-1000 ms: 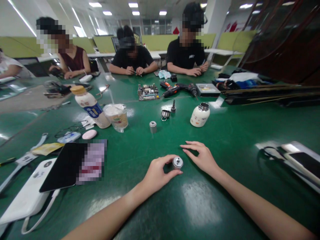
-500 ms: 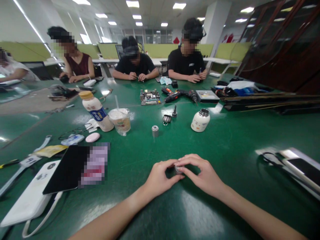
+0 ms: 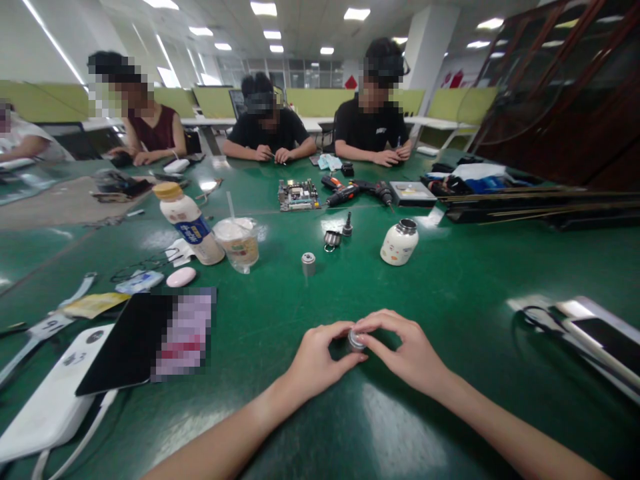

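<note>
Low over the near middle of the green table (image 3: 280, 320), a small silver metal cylinder (image 3: 357, 342) with a ringed top sits between my two hands. My left hand (image 3: 316, 357) curves around its left side, fingertips behind and thumb in front. From the right, my right hand (image 3: 407, 348) pinches the top with thumb and forefinger. Its lower part is partly hidden by the fingers. Farther forward stands a similar silver metal cylinder (image 3: 309, 264). Beyond it are a small ribbed metal piece with a ring (image 3: 332, 240) and a dark stepped metal part (image 3: 347, 225).
A white flask (image 3: 400, 243) stands ahead on the right. Left are a bottle (image 3: 189, 223), a plastic cup (image 3: 237, 244), a tablet (image 3: 127, 343) and a white power bank (image 3: 55, 393). Farther back lie a circuit board (image 3: 299, 195) and power drills (image 3: 357, 191). Several people sit opposite.
More of the cylinder's ringed top shows between my fingers. My hands stay nearly in place around it. The whole view has shifted slightly.
</note>
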`<state>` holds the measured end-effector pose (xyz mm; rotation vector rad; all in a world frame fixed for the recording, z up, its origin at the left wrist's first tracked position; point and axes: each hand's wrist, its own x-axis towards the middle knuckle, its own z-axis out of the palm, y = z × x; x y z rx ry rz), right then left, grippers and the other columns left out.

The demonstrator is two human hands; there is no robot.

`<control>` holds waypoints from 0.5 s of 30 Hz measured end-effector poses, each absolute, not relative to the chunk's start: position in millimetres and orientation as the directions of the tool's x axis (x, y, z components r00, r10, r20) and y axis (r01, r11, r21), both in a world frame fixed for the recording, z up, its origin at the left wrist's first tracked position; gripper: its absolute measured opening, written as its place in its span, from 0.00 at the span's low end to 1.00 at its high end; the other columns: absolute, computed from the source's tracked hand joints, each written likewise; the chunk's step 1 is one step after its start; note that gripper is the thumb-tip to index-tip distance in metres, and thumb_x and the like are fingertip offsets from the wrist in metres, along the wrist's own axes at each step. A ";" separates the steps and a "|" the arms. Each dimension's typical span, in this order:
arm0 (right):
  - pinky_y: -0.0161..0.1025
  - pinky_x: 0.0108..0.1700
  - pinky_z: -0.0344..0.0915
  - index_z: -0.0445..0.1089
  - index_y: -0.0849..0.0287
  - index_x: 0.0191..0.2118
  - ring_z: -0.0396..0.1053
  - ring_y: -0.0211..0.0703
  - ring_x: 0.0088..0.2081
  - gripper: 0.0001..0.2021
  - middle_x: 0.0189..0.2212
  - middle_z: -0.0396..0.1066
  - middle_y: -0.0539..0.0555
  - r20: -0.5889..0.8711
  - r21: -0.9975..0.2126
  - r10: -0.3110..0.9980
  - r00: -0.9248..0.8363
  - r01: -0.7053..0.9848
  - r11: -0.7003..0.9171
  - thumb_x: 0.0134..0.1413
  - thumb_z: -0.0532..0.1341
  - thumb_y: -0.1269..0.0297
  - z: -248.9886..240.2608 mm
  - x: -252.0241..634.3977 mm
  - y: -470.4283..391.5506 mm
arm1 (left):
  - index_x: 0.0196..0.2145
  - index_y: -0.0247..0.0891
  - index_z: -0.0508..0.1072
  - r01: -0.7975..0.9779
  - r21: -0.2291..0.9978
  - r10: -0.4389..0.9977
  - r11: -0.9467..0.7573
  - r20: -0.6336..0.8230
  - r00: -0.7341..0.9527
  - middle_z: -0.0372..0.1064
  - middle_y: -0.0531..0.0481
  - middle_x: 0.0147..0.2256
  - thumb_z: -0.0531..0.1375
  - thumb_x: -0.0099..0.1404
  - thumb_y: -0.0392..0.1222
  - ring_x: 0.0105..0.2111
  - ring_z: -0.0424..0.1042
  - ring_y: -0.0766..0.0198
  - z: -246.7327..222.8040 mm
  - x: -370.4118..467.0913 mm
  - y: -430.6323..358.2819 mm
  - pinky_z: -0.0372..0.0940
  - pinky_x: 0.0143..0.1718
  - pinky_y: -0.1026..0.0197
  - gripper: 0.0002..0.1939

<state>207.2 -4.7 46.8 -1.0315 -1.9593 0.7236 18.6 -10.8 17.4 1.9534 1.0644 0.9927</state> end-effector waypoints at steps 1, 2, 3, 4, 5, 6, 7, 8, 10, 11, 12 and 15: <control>0.45 0.43 0.70 0.76 0.51 0.38 0.75 0.47 0.38 0.05 0.35 0.79 0.51 0.370 -0.764 0.863 -0.345 0.416 0.494 0.56 0.66 0.68 47.8 207.2 -4.6 | 0.47 0.44 0.76 0.359 0.831 0.882 -0.425 0.291 0.370 0.79 0.54 0.42 0.69 0.58 0.39 0.40 0.78 0.59 17.6 18.6 -11.0 0.68 0.43 0.62 0.17; 0.45 0.43 0.70 0.76 0.51 0.38 0.75 0.47 0.37 0.05 0.34 0.79 0.51 0.374 -0.760 0.868 -0.326 0.428 0.489 0.55 0.67 0.68 49.4 207.4 -4.7 | 0.47 0.45 0.76 0.367 0.828 0.883 -0.424 0.289 0.369 0.79 0.54 0.42 0.69 0.58 0.39 0.40 0.78 0.59 17.8 18.8 -11.4 0.68 0.43 0.61 0.18; 0.46 0.43 0.70 0.75 0.51 0.38 0.75 0.48 0.37 0.06 0.32 0.79 0.51 0.389 -0.754 0.870 -0.304 0.438 0.490 0.54 0.68 0.67 51.5 207.9 -5.0 | 0.46 0.45 0.76 0.377 0.825 0.886 -0.422 0.286 0.364 0.80 0.54 0.42 0.70 0.58 0.40 0.40 0.78 0.58 18.0 19.3 -12.4 0.68 0.43 0.61 0.18; 0.47 0.43 0.70 0.75 0.52 0.39 0.75 0.49 0.36 0.08 0.31 0.78 0.51 0.407 -0.748 0.868 -0.285 0.442 0.496 0.52 0.69 0.66 54.1 208.6 -5.5 | 0.46 0.45 0.76 0.390 0.822 0.891 -0.416 0.282 0.356 0.80 0.54 0.41 0.70 0.57 0.40 0.40 0.78 0.58 18.2 20.1 -13.8 0.68 0.43 0.60 0.18; 0.47 0.44 0.70 0.73 0.52 0.41 0.75 0.49 0.36 0.10 0.30 0.78 0.51 0.422 -0.746 0.863 -0.277 0.435 0.504 0.51 0.69 0.66 57.1 209.4 -6.3 | 0.46 0.45 0.76 0.404 0.819 0.897 -0.408 0.277 0.345 0.80 0.54 0.41 0.70 0.57 0.40 0.39 0.78 0.57 18.3 21.2 -15.8 0.68 0.42 0.59 0.18; 0.47 0.45 0.71 0.72 0.53 0.44 0.76 0.49 0.37 0.12 0.32 0.77 0.51 0.428 -0.751 0.858 -0.285 0.417 0.513 0.52 0.68 0.66 60.4 210.4 -7.4 | 0.45 0.45 0.76 0.419 0.817 0.905 -0.397 0.271 0.329 0.80 0.53 0.41 0.70 0.57 0.40 0.39 0.78 0.57 18.3 22.6 -18.3 0.68 0.42 0.59 0.17; 0.47 0.46 0.71 0.70 0.53 0.46 0.76 0.49 0.39 0.15 0.35 0.78 0.52 0.423 -0.759 0.851 -0.311 0.392 0.520 0.53 0.67 0.68 63.7 211.3 -8.7 | 0.45 0.44 0.76 0.436 0.814 0.913 -0.384 0.265 0.311 0.80 0.53 0.41 0.70 0.57 0.39 0.38 0.78 0.56 18.2 24.2 -21.1 0.68 0.42 0.58 0.17; 0.47 0.48 0.71 0.68 0.53 0.50 0.76 0.50 0.42 0.17 0.39 0.77 0.54 0.408 -0.766 0.841 -0.355 0.368 0.527 0.53 0.65 0.70 67.0 212.1 -10.3 | 0.46 0.44 0.76 0.452 0.811 0.920 -0.372 0.259 0.292 0.80 0.51 0.41 0.70 0.57 0.37 0.38 0.78 0.55 17.9 25.8 -24.0 0.68 0.42 0.57 0.18; 0.49 0.54 0.68 0.64 0.52 0.55 0.74 0.50 0.49 0.24 0.49 0.74 0.56 0.372 -0.767 0.806 -0.460 0.338 0.546 0.53 0.61 0.75 72.6 213.6 -13.5 | 0.46 0.42 0.75 0.477 0.804 0.930 -0.355 0.252 0.267 0.80 0.49 0.41 0.69 0.57 0.36 0.38 0.78 0.53 16.9 28.5 -29.3 0.69 0.41 0.54 0.19; 0.50 0.57 0.66 0.63 0.51 0.57 0.72 0.51 0.52 0.26 0.52 0.72 0.56 0.355 -0.758 0.784 -0.509 0.335 0.560 0.52 0.59 0.77 74.9 214.3 -15.0 | 0.46 0.42 0.75 0.485 0.801 0.932 -0.352 0.251 0.262 0.80 0.49 0.41 0.69 0.57 0.36 0.38 0.78 0.52 16.4 29.3 -31.2 0.69 0.41 0.54 0.19; 0.51 0.58 0.65 0.63 0.50 0.57 0.70 0.51 0.54 0.28 0.54 0.71 0.55 0.340 -0.745 0.765 -0.547 0.339 0.574 0.50 0.59 0.79 76.8 215.1 -16.2 | 0.45 0.42 0.76 0.489 0.798 0.932 -0.353 0.252 0.262 0.80 0.49 0.40 0.70 0.56 0.36 0.38 0.78 0.52 16.0 29.8 -32.4 0.69 0.41 0.54 0.18; 0.51 0.55 0.67 0.65 0.49 0.55 0.71 0.52 0.53 0.29 0.52 0.73 0.54 0.333 -0.710 0.751 -0.570 0.373 0.598 0.47 0.58 0.80 81.1 218.3 -16.9 | 0.45 0.44 0.76 0.484 0.793 0.925 -0.370 0.264 0.274 0.80 0.51 0.40 0.70 0.56 0.38 0.38 0.78 0.54 15.1 29.4 -32.5 0.69 0.41 0.55 0.17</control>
